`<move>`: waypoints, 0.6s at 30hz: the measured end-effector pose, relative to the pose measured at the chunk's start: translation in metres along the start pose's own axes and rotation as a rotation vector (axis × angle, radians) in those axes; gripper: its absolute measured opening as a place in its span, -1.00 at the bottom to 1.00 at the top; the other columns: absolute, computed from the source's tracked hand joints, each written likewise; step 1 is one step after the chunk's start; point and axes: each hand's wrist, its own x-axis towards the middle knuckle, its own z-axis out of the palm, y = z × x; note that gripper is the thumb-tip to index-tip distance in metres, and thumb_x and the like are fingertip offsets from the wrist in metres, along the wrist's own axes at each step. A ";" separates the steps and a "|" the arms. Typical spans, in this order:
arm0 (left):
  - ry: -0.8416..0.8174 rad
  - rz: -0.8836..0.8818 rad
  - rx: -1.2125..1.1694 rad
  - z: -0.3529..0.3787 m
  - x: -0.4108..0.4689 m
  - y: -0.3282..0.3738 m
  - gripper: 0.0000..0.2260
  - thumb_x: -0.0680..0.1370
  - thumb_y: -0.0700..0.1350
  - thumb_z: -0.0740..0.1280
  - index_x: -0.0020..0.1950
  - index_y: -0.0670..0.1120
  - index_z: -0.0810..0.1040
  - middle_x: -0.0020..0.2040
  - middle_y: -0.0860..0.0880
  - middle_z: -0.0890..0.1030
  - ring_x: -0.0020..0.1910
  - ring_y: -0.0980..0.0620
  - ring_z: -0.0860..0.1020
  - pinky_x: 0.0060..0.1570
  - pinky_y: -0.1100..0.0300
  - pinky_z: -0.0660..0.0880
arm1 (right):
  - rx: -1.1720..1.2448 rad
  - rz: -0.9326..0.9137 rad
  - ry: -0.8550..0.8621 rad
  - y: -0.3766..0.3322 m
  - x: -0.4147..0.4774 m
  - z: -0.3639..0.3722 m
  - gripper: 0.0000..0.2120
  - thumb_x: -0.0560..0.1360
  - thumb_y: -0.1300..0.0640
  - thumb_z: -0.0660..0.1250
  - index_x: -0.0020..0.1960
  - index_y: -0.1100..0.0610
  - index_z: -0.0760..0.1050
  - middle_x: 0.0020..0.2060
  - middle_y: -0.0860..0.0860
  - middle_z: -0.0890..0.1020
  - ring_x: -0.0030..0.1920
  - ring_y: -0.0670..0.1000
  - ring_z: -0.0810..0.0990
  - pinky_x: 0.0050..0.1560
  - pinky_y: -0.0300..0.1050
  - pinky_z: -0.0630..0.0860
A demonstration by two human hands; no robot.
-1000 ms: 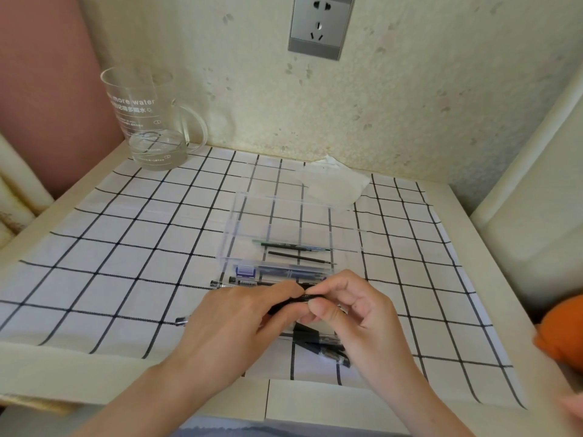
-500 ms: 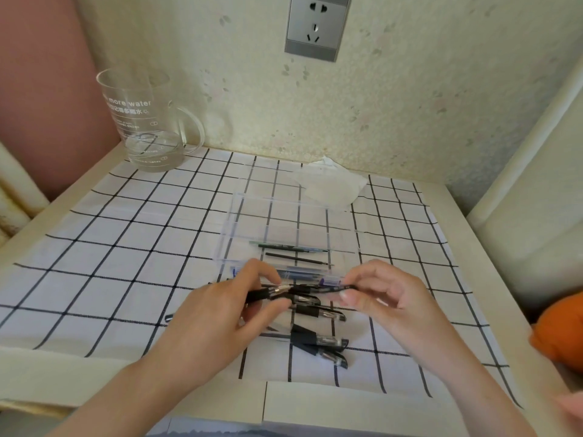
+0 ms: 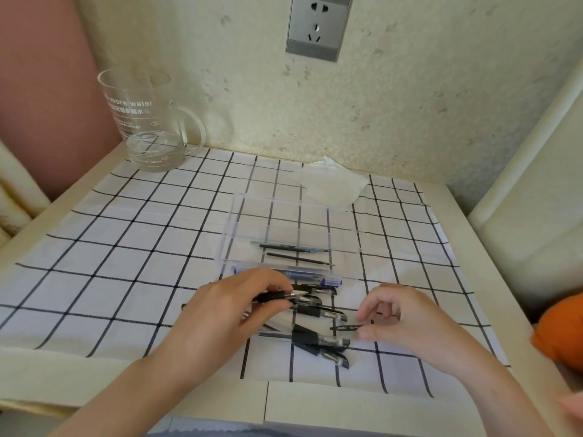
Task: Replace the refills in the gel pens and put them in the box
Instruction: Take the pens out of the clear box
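Bench: cream, set against a speckled wall with a grey socket above; bare along the near edge.
Cloth: white with a black grid, spread flat over most of the bench.
Mug: clear glass with printed lettering, upright at the far left corner, handle to the right, a little clear liquid at the bottom.
Box: clear plastic, open, in the middle of the cloth, just beyond both hands.
Left hand: fingers and thumb curled round a pen, low over the cloth.
Right hand: thumb and forefinger pinching a small black piece, other fingers loosely bent; well apart from the left hand.
Orange object: at the right edge, partly out of view, not identifiable.
Tissue: white, crumpled, touching the far right corner of the box.
Loose pens: several with black grips, lying on the cloth between the hands, tips to the right.
Held pen: black grip, silver tip pointing right, uncapped.
Refills: two thin dark sticks lying lengthwise inside the box.
Black piece: slender, too small to identify, just above the loose pens.
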 end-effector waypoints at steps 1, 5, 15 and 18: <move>0.006 0.012 0.001 0.000 0.000 -0.001 -0.82 0.48 0.17 0.21 0.04 0.19 0.46 -0.09 0.29 0.57 -0.18 0.36 0.52 -0.23 0.55 0.41 | 0.013 -0.008 -0.010 -0.002 0.000 0.000 -0.87 0.29 0.05 0.53 -0.25 -0.09 0.59 -0.27 -0.12 0.55 -0.28 -0.24 0.43 -0.26 -0.45 0.35; 0.010 0.041 -0.042 0.003 0.001 0.001 -0.82 0.47 0.15 0.24 0.03 0.16 0.50 -0.11 0.26 0.61 -0.22 0.30 0.56 -0.26 0.49 0.46 | 0.143 -0.089 0.096 -0.014 0.000 -0.001 -0.93 0.37 -0.10 0.42 -0.21 -0.13 0.61 -0.23 -0.20 0.62 -0.24 -0.24 0.47 -0.21 -0.35 0.33; 0.067 0.059 -0.083 0.014 0.003 -0.002 -0.80 0.44 0.14 0.29 0.00 0.10 0.50 -0.16 0.22 0.62 -0.17 0.32 0.56 -0.19 0.51 0.45 | 0.362 -0.266 0.079 -0.048 0.002 0.031 -0.81 0.41 -0.16 0.31 -0.15 -0.09 0.63 -0.25 -0.09 0.61 -0.35 -0.20 0.41 -0.27 -0.38 0.31; 0.088 0.113 -0.028 0.015 0.004 -0.004 -0.80 0.45 0.12 0.28 -0.01 0.06 0.52 -0.19 0.19 0.62 -0.25 0.26 0.56 -0.25 0.40 0.49 | 0.364 -0.260 0.094 -0.049 0.003 0.034 -0.93 0.44 0.03 0.39 -0.13 -0.05 0.66 -0.28 -0.19 0.59 -0.24 -0.19 0.47 -0.21 -0.40 0.32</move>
